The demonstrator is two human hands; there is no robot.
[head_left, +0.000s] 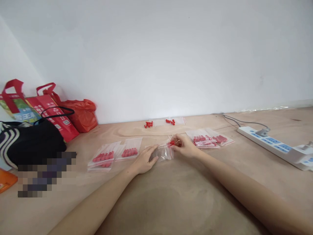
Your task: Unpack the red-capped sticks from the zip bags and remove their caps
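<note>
A clear zip bag [161, 152] lies in the middle of the wooden table, its red-striped mouth toward the right. My left hand [143, 160] rests at the bag's left end, the film held between thumb and fingers. At the mouth, my right hand [184, 146] pinches a small red piece [172, 143], whose exact kind is too small to tell. Filled zip bags of similar red pieces lie left of my left hand, one bag [129, 151] closest. More filled bags [204, 138] lie overlapped just beyond my right hand.
Loose red pieces [148, 124] lie near the wall, with more [170, 122] by flat zip bags [179, 120]. A white power strip [271, 142] with a plugged-in cord is at right. Shopping bags [52, 109] and a black bag [36, 140] stand at left.
</note>
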